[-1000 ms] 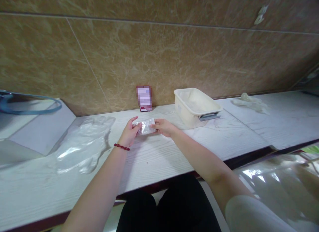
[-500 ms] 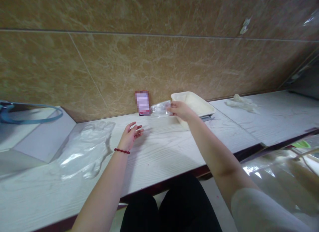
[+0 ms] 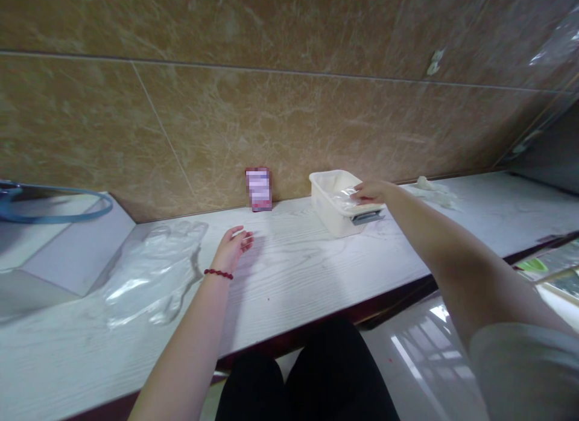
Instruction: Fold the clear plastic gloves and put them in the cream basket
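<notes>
My right hand (image 3: 370,192) reaches over the white plastic tub (image 3: 326,215) on the bench and holds a small clear plastic packet (image 3: 342,196) inside it, fingers closed on the packet's edge. My left hand (image 3: 234,246), with a red bead bracelet on the wrist, rests on the white bench (image 3: 294,270) with fingers loosely curled and apart, holding nothing.
A crumpled clear plastic bag (image 3: 151,270) lies on the bench to the left. A small pink card (image 3: 259,189) leans against the brown tiled wall. A pale crumpled glove-like thing (image 3: 432,189) lies further right. A white box with a blue strap (image 3: 54,216) stands at far left.
My right hand has carried the clear packet from the bench's middle to the right and lowered it into the white tub. My left hand let go and stayed on the bench.
</notes>
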A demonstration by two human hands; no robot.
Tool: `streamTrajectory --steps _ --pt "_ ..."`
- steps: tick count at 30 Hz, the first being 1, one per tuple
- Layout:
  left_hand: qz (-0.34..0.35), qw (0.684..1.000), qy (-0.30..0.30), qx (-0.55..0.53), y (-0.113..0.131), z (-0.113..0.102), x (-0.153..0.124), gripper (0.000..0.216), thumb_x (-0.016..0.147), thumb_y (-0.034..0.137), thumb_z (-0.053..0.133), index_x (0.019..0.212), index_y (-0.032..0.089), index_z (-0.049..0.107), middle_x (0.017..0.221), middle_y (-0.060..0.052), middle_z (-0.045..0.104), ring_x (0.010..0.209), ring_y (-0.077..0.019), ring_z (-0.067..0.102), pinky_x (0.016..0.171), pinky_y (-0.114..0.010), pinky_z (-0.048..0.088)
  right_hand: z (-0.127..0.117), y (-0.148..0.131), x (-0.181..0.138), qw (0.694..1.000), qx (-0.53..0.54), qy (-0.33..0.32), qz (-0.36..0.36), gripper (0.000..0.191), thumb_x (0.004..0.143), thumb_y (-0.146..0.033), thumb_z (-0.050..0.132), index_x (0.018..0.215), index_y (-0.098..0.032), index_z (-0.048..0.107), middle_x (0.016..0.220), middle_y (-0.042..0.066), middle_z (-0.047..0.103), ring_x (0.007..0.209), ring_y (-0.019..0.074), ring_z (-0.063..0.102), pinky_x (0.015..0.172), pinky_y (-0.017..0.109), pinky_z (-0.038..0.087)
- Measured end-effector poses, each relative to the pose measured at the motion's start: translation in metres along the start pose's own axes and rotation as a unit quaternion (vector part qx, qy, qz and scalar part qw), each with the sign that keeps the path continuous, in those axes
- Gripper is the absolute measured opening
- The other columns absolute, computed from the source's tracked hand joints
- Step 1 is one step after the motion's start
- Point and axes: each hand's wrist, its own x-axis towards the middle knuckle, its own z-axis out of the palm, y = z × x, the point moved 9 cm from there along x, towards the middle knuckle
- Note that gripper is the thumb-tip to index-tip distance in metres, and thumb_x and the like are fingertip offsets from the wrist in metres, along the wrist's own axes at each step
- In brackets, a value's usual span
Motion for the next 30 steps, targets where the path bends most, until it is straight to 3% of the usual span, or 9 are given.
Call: streamTrajectory --steps 6,10,14,18,22,25,30 --pt "-0.006 1.000 0.000 0.020 -0.002 -0.003 0.002 0.021 0.070 0.010 0.053 0.089 0.016 0.046 0.070 -0.002 0.059 0.058 -0.0088 0.058 0.058 -0.023 0.045 0.022 -0.005 0.007 0.970 -0.240 -0.021 0.043 0.038 0.065 -0.021 0.062 0.103 -0.017 0.058 0.081 0.005 0.063 0.062 0.0130 0.057 0.055 0.023 0.043" --pt "-0.008 0.999 0.014 0.032 -0.004 -0.007 0.005 0.020 0.069 0.011 0.055 0.088 0.016 0.048 0.071 -0.002 0.058 0.057 -0.0084 0.057 0.057 -0.022 0.045 0.020 -0.019 0.004 0.952 -0.304 -0.005 0.028 0.043 0.062 -0.022 0.065 0.103 -0.014 0.057 0.076 0.007 0.063 0.065 0.0173 0.058 0.058 0.025 0.042" --pt "-0.013 0.999 0.021 0.039 -0.006 -0.009 0.007 0.018 0.068 0.012 0.056 0.085 0.016 0.050 0.071 -0.003 0.058 0.057 -0.0082 0.057 0.057 -0.023 0.045 0.011 -0.032 0.001 0.928 -0.370 0.037 -0.019 0.045 0.059 -0.024 0.067 0.101 -0.013 0.057 0.087 0.009 0.063 0.079 0.0199 0.056 0.065 0.025 0.040" --pt "-0.014 0.999 0.021 0.039 -0.004 -0.009 0.006 0.016 0.067 0.013 0.056 0.083 0.015 0.051 0.071 -0.003 0.058 0.057 -0.0081 0.056 0.056 -0.022 0.045 0.008 -0.036 -0.005 0.930 -0.361 0.041 -0.045 0.035 0.063 -0.023 0.062 0.097 -0.017 0.059 0.089 0.005 0.062 0.079 0.0162 0.056 0.064 0.022 0.038" --pt "-0.011 0.999 0.023 0.039 -0.002 -0.009 0.005 0.013 0.068 0.013 0.054 0.081 0.015 0.051 0.070 -0.002 0.057 0.056 -0.0075 0.056 0.056 -0.022 0.044 0.028 -0.037 -0.013 0.954 -0.282 -0.058 -0.086 0.028 0.066 -0.018 0.055 0.093 -0.020 0.061 0.079 0.001 0.063 0.064 0.0109 0.056 0.058 0.019 0.037" --pt "-0.010 0.999 0.018 0.038 -0.002 -0.009 0.005 0.012 0.069 0.013 0.054 0.081 0.015 0.051 0.071 -0.002 0.057 0.057 -0.0077 0.056 0.056 -0.022 0.044 0.041 -0.039 -0.015 0.959 -0.237 -0.108 -0.113 0.026 0.065 -0.017 0.055 0.089 -0.020 0.064 0.079 0.002 0.064 0.068 0.0131 0.056 0.060 0.021 0.038" --pt "-0.012 0.999 0.007 0.036 -0.003 -0.009 0.006 0.016 0.066 0.015 0.057 0.081 0.015 0.051 0.071 -0.002 0.057 0.057 -0.0079 0.055 0.057 -0.023 0.043 0.052 -0.019 -0.002 0.965 -0.201 -0.158 -0.056 0.037 0.062 -0.017 0.059 0.098 -0.025 0.062 0.078 0.002 0.065 0.067 0.0149 0.058 0.061 0.024 0.041"
